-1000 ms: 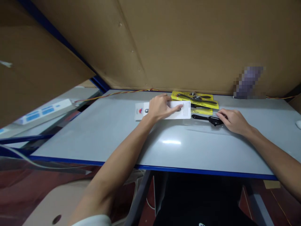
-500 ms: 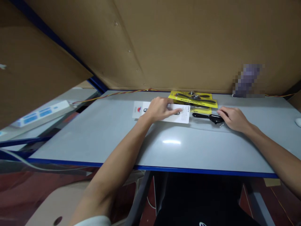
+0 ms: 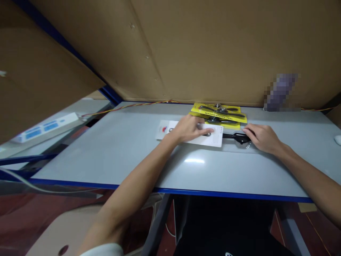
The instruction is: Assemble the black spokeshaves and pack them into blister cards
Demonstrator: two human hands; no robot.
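My left hand (image 3: 190, 129) grips a white printed card (image 3: 217, 137) with pictures of a tool on it, thumb on top and the other fingers at its far edge. The card's right end covers one handle of a black spokeshave (image 3: 241, 138) with a metal blade. Around the spokeshave lies clear plastic packaging (image 3: 234, 150), its edges hard to make out. My right hand (image 3: 265, 138) is closed at the right end, thumb and forefinger pinching the plastic's far edge and hiding the other handle.
Several yellow cards (image 3: 226, 116) marked as woodworking tools, with black spokeshaves on them, lie stacked behind my hands. A blurred purple object (image 3: 281, 92) stands back right. A power strip (image 3: 50, 126) is at left, a white object (image 3: 337, 140) at far right. Cardboard (image 3: 213, 49) walls the back.
My left hand has moved right and slightly nearer with the white card, which now covers the spokeshave's left handle. My right hand has barely shifted.
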